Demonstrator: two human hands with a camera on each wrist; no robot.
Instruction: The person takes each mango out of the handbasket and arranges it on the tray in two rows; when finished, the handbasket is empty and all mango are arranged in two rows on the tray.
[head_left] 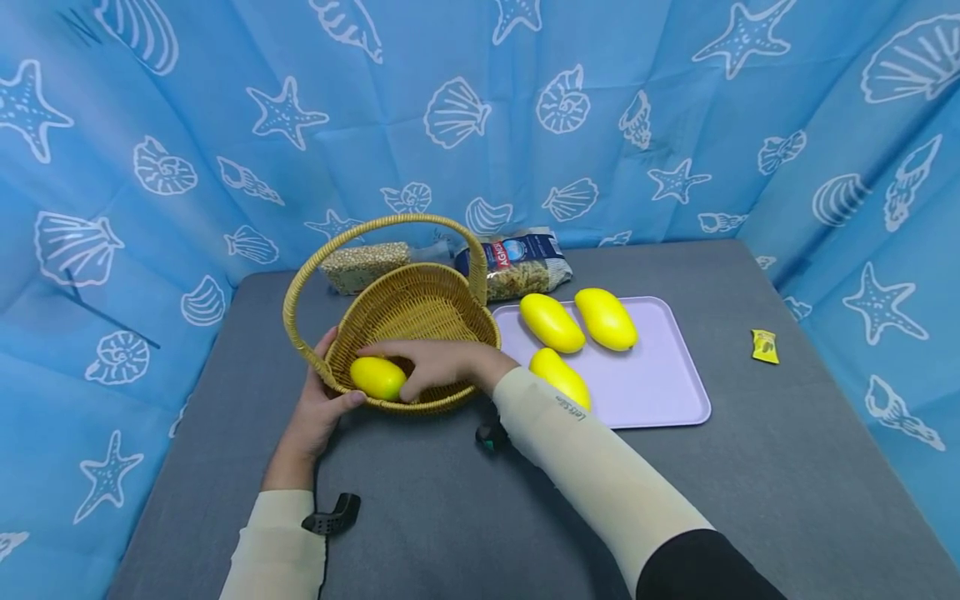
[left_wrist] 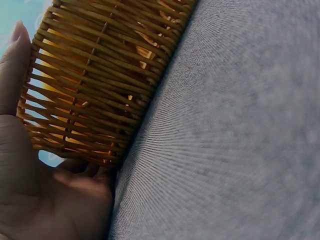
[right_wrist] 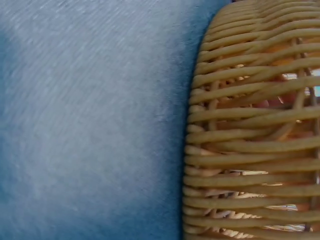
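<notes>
A wicker basket with a tall arched handle stands on the grey table, tipped a little toward me in the head view. My left hand grips its left side, thumb over the rim and fingers round the outside; the left wrist view shows the hand against the woven wall. Inside the basket, at its near left, my right hand holds a yellow mango between thumb and fingers. The right wrist view is mostly filled by the basket's outer wall, which hides that hand.
Right of the basket lies a lilac tray with three more mangoes, one partly behind my right forearm. Behind the basket are a bag of grains and a pasta bag. A small yellow packet lies far right.
</notes>
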